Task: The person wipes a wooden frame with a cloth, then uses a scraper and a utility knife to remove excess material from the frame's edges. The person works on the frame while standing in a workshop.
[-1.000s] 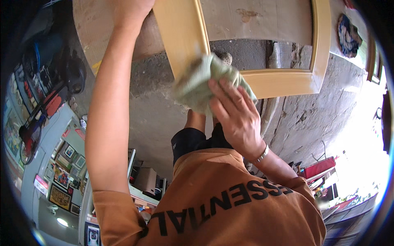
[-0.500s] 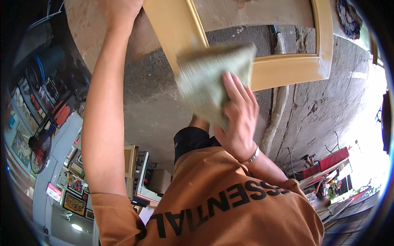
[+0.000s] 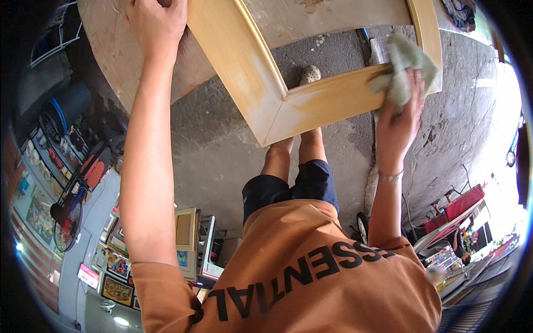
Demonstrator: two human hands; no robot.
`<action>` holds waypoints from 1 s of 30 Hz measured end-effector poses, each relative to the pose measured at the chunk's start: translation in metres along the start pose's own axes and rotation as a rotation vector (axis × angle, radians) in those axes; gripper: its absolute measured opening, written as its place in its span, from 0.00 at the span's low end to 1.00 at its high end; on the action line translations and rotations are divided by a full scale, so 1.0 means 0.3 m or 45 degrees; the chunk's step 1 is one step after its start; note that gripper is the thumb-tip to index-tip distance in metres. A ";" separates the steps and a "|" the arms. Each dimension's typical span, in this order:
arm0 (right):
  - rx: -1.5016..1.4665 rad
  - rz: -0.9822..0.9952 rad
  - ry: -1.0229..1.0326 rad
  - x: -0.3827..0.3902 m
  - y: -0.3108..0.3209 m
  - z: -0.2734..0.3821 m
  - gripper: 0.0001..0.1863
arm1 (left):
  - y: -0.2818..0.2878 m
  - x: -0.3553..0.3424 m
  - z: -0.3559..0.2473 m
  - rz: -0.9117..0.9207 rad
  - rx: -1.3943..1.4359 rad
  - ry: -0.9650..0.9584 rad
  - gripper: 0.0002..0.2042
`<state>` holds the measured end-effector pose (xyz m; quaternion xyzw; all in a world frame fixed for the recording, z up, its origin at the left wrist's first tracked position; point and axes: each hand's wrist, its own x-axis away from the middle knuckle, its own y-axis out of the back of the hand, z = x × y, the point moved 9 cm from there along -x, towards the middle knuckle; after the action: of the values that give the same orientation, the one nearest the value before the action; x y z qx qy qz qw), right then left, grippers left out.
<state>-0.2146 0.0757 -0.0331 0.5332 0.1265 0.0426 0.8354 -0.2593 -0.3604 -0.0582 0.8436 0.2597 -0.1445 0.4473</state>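
A wooden frame [image 3: 227,61], yellow-gold with whitish patches around its mitred near corner, lies with that corner jutting past the edge of a brown tabletop [image 3: 127,66]. At the upper left my left hand [image 3: 158,28] is closed at the frame's outer left edge; its fingertips are partly cut off by the picture's top. My right hand [image 3: 401,125] presses a crumpled pale green cloth [image 3: 408,69] onto the near rail, close to the right corner. The cloth covers part of that rail, and its far end is blurred.
Below the frame is a rough concrete floor [image 3: 211,133] with my legs and a light clog [image 3: 311,74]. A standing fan [image 3: 68,222] and shelves are at the left. Framed pictures [image 3: 117,288] lean at lower left. A red seat [image 3: 455,208] stands at the right.
My right hand has swept the cloth from the near left corner rightward along the rail, uncovering that corner. My left hand stays at the frame's left edge; the view has shifted slightly.
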 end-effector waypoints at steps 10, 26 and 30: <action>-0.214 0.481 0.417 0.179 -0.142 0.369 0.34 | 0.002 0.001 0.024 0.057 -0.024 -0.043 0.24; 0.203 0.265 -1.145 1.096 0.474 -1.347 0.25 | 0.260 0.585 -0.500 0.093 -0.103 0.687 0.24; 0.395 1.074 -1.178 1.688 0.439 -1.418 0.28 | 0.173 0.685 -0.914 0.154 -0.507 0.307 0.22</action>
<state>0.1729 0.6108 -0.1683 0.6151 -0.4624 0.1142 0.6283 -0.0574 -0.0935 0.0323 0.7639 0.2835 0.0385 0.5784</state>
